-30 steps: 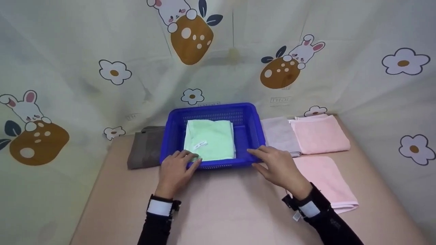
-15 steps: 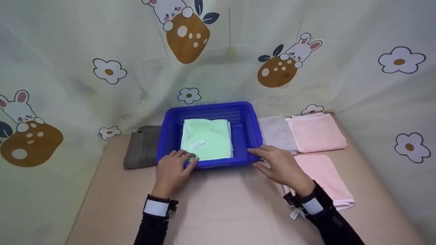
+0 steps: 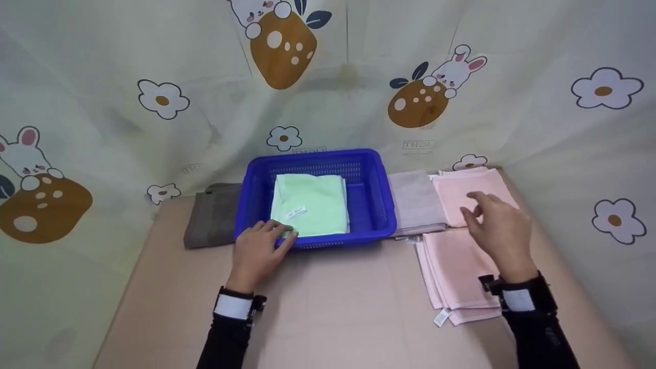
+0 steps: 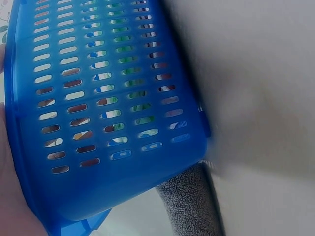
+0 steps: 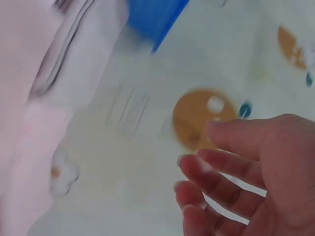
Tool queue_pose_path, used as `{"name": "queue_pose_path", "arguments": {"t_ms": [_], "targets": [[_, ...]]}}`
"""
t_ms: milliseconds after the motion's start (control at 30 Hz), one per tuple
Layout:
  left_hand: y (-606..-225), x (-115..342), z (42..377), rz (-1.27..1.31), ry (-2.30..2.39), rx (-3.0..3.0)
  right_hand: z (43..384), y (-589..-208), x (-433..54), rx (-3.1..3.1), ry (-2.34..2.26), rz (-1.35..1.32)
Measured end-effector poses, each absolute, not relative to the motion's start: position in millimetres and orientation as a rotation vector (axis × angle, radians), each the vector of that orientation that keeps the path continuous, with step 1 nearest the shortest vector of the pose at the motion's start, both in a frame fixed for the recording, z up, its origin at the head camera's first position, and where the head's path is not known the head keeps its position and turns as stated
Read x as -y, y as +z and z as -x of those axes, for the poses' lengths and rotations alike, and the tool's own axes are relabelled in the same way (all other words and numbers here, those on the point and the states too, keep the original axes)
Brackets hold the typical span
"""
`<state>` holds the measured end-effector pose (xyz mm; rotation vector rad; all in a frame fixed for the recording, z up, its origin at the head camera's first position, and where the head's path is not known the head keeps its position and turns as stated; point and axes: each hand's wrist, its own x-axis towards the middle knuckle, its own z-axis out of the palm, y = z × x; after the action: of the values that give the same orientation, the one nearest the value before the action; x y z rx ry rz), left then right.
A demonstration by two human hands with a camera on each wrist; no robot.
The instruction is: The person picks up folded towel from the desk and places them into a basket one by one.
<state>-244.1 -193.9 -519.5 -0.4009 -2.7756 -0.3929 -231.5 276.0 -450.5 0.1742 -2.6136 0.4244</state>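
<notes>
A blue plastic basket (image 3: 383, 205) with slotted walls stands at the back of the table, and a folded light green towel (image 3: 320, 197) with a white label lies inside it. My left hand (image 3: 256, 251) holds the basket's front rim near the left corner, fingers over the edge; the left wrist view shows the slotted wall (image 4: 103, 189) close up. My right hand (image 3: 505, 230) is raised over the pink towels at the right, fingers loosely bent and holding nothing. Two folded pink towels lie there, a front one (image 3: 453, 266) and a rear one (image 3: 451, 192), both partly hidden by that hand.
A folded grey towel (image 3: 416, 200) lies against the basket's right side. To its left sits a dark grey-brown folded towel (image 3: 212, 218). A patterned curtain (image 3: 348, 113) hangs right behind the basket. The beige table (image 3: 338, 307) extends toward me.
My right hand has let go of the basket's front right rim and moved right, over the pink towels. My left hand stays on the rim. The basket has not visibly moved on the table.
</notes>
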Motion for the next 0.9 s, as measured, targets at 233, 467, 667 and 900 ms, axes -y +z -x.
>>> {"name": "queue_pose_path", "arguments": {"t_ms": [233,467,667,900], "targets": [[-517,197,245,0.419,-0.41,2.757,243,-471,-354,3.202,0.668,-0.042],[-517,198,246,0.405,-0.409,2.765,251,-499,-370,3.417,1.049,0.145],[-518,196,243,0.393,-0.428,2.767,253,-507,-366,3.432,1.036,0.129],[-518,193,243,0.403,-0.439,2.775,257,-524,-342,3.425,1.078,-0.023]]}}
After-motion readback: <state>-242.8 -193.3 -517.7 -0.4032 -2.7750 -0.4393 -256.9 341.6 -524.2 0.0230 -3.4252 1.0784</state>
